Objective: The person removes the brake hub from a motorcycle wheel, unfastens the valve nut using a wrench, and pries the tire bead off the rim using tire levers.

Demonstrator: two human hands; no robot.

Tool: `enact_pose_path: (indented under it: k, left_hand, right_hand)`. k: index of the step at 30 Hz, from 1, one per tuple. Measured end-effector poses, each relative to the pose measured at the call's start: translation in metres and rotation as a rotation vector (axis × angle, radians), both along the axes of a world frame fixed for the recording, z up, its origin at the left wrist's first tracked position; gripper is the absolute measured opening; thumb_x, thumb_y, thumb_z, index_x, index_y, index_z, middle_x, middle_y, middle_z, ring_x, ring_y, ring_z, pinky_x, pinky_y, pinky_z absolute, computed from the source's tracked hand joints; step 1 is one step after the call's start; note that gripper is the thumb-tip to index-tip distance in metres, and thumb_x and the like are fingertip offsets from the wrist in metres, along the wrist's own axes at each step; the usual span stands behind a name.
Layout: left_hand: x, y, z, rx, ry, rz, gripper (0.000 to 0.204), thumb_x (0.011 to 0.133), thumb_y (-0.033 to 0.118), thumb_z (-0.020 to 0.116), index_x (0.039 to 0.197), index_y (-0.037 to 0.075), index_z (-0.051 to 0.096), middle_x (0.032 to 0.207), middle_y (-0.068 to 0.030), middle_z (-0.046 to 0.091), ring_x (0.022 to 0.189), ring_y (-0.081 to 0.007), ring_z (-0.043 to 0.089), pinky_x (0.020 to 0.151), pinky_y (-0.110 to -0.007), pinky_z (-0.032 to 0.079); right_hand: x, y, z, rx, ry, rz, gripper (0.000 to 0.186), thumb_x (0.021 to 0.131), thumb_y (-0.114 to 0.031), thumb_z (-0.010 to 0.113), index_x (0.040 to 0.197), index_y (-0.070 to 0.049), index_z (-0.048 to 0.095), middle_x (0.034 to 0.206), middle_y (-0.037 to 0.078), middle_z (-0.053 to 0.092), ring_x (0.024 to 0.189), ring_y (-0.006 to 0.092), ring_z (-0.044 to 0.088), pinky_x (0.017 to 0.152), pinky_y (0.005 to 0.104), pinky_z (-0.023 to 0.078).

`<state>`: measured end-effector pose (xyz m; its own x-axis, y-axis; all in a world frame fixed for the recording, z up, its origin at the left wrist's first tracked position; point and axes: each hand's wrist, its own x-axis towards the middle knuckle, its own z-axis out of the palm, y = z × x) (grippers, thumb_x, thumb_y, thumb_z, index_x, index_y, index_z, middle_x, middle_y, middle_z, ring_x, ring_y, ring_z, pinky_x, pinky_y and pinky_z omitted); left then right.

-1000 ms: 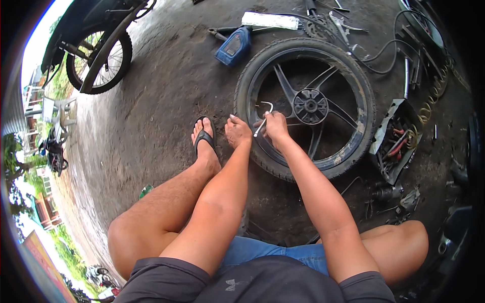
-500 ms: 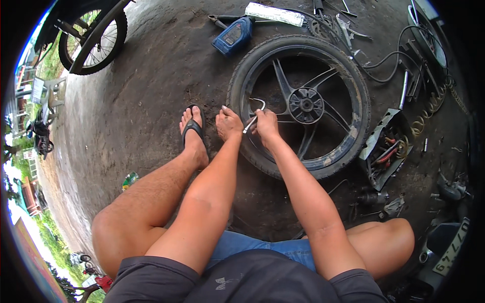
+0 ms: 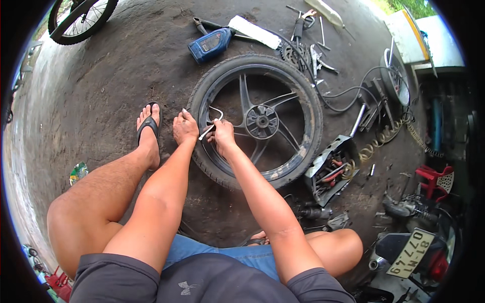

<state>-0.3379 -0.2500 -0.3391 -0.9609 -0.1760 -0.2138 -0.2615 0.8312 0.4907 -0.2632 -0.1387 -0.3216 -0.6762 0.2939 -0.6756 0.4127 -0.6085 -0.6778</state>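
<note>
A black spoked motorcycle wheel (image 3: 262, 128) with its tyre (image 3: 313, 91) lies flat on the ground in front of me. My right hand (image 3: 223, 136) is closed around a thin silvery bent rod (image 3: 205, 133), held over the wheel's left rim. One end of the rod curves into a hook above the rim's inner side; the other points down-left across the tyre. At the tyre's left outer edge, my left hand (image 3: 185, 128) is closed against it, thumb up, its fingertips partly hidden.
Beyond the wheel lie a blue bottle (image 3: 210, 45), a white packet (image 3: 253, 32) and a chainring (image 3: 294, 56). To the right stand a metal box of tools (image 3: 331, 169), a coiled hose (image 3: 379, 139) and a red plastic stool (image 3: 434, 182). A motorcycle's rear (image 3: 404, 252) is at lower right.
The view has swung to the right, so the wheel and both hands appear farther left. Both hands keep their places at the wheel, with the rod still in the right one.
</note>
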Motion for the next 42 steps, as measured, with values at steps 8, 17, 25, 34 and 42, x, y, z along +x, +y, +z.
enact_pose_path:
  k: [8,17,25,34,42]
  left_hand:
    - [0.0,0.001,-0.009,-0.023,0.027,0.02,0.05,0.108,0.044,0.039,0.107,0.007,0.072,0.111,-0.0215,0.069,0.105,-0.0431,0.068,0.09,-0.055,0.054]
    - [0.007,0.012,0.004,-0.038,0.068,-0.003,0.05,0.109,0.04,0.038,0.106,0.003,0.071,0.111,-0.0196,0.067,0.109,-0.0399,0.065,0.092,-0.052,0.053]
    - [0.01,0.008,-0.01,-0.111,0.176,-0.077,0.058,0.11,0.044,0.036,0.104,0.0,0.073,0.112,-0.0201,0.068,0.112,-0.0402,0.063,0.097,-0.052,0.049]
    - [0.007,0.007,-0.019,-0.044,0.28,-0.024,0.054,0.11,0.04,0.036,0.102,-0.003,0.068,0.111,-0.021,0.067,0.108,-0.0429,0.062,0.094,-0.052,0.048]
    - [0.006,0.009,-0.018,0.082,0.35,-0.025,0.04,0.108,0.034,0.044,0.114,0.001,0.066,0.114,-0.024,0.065,0.109,-0.0466,0.061,0.093,-0.052,0.048]
  right_hand:
    - [0.002,0.01,-0.002,-0.103,-0.003,-0.003,0.027,0.107,-0.021,0.049,0.105,0.005,0.059,0.084,0.019,0.073,0.055,0.0212,0.067,0.043,0.0301,0.053]
    - [0.003,0.021,-0.003,-0.005,0.01,0.064,0.029,0.106,-0.021,0.048,0.107,0.006,0.057,0.084,0.022,0.072,0.057,0.0229,0.067,0.047,0.0327,0.055]
    - [0.005,0.021,-0.007,-0.086,-0.002,0.101,0.025,0.108,-0.02,0.048,0.112,0.003,0.057,0.088,0.019,0.071,0.061,0.0231,0.068,0.052,0.0322,0.057]
    - [-0.005,0.018,0.002,-0.155,0.001,0.065,0.026,0.102,-0.016,0.045,0.108,0.008,0.055,0.084,0.023,0.072,0.06,0.0276,0.069,0.048,0.0359,0.057]
    - [-0.005,0.018,0.002,-0.194,-0.041,0.063,0.028,0.101,-0.016,0.043,0.107,0.008,0.056,0.083,0.025,0.072,0.057,0.0297,0.068,0.046,0.0362,0.055]
